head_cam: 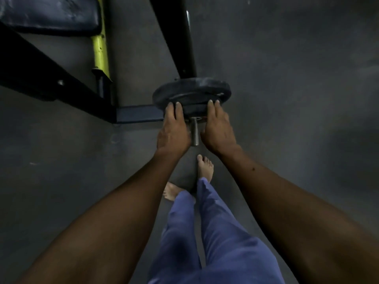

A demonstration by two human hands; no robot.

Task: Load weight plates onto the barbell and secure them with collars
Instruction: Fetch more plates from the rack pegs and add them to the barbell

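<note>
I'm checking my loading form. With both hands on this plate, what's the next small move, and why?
Probably push the weight plate further along the barbell sleeve until it seats. Left hand and right hand press its near face with straight fingers, bare sleeve end sticks out toward you, and no collar is visible yet.

A gym: padded bench (49,15), weight plate (191,89).
</note>
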